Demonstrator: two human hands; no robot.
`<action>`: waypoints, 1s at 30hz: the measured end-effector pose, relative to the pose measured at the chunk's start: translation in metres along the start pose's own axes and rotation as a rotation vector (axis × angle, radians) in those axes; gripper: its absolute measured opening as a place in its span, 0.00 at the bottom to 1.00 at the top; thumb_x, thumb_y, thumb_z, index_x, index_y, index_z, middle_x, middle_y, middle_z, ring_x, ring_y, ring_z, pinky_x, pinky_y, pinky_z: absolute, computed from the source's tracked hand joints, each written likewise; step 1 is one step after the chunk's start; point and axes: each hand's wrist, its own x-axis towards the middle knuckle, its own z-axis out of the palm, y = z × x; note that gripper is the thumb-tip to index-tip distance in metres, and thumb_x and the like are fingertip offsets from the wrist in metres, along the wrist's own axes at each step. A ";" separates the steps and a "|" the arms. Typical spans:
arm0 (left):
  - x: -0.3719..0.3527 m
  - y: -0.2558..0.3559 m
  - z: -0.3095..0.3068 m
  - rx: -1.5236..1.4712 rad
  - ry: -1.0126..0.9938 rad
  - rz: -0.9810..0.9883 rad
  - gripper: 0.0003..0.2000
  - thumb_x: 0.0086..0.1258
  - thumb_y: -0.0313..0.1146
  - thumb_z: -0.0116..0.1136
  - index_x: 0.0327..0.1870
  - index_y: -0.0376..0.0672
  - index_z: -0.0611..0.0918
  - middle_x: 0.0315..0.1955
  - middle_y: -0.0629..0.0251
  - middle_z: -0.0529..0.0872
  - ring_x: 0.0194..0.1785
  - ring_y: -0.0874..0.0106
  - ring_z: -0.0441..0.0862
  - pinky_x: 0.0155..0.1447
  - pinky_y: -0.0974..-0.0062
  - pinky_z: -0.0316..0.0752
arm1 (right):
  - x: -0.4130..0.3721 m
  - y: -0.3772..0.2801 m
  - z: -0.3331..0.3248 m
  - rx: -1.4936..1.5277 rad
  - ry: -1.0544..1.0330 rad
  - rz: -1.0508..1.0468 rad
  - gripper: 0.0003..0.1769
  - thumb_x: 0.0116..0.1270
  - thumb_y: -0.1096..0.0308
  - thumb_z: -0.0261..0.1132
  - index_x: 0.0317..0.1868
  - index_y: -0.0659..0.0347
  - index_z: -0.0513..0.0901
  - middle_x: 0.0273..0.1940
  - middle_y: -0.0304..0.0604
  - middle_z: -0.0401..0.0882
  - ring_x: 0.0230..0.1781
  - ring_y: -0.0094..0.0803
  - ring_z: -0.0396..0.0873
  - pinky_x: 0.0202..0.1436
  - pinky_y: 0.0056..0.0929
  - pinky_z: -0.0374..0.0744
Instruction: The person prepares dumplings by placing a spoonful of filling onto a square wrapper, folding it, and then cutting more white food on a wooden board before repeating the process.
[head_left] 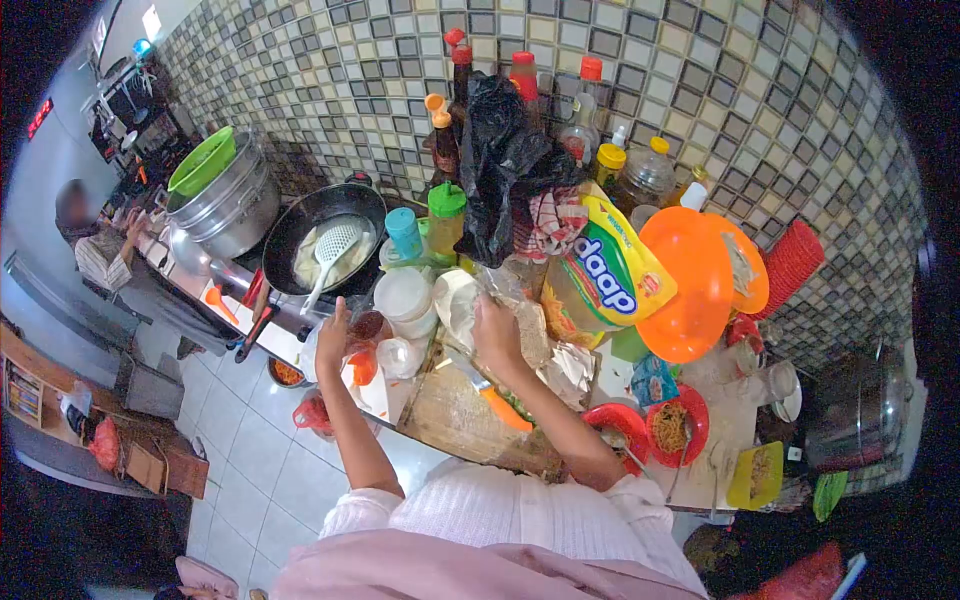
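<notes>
My right hand (497, 335) is closed on the edge of a pale, thin oval piece (458, 305), held over the worktop. Beneath it, a knife with an orange handle (503, 408) lies on a floury wooden board (440, 405). My left hand (332, 345) is raised by the stove edge with its fingers curled; I cannot tell what is in them. Just beyond it, a white slotted spatula (330, 255) rests in a black wok (290, 222), over pale pieces in liquid. White round tubs (405, 298) stand between my hands.
A yellow Adaap pouch (603, 270), black plastic bag (490, 160) and several bottles line the tiled wall. Orange plates (685, 285) and red bowls of food (678, 428) are at right. Left of the wok stands a steamer pot (232, 200); another person (105, 250) is farther off.
</notes>
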 end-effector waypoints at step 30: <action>0.000 0.012 0.008 0.338 0.138 0.129 0.33 0.63 0.60 0.34 0.37 0.32 0.77 0.33 0.52 0.79 0.34 0.62 0.78 0.33 0.69 0.74 | -0.008 0.016 0.053 0.714 0.190 0.066 0.06 0.67 0.75 0.46 0.33 0.70 0.66 0.33 0.42 0.67 0.36 0.27 0.74 0.50 0.28 0.76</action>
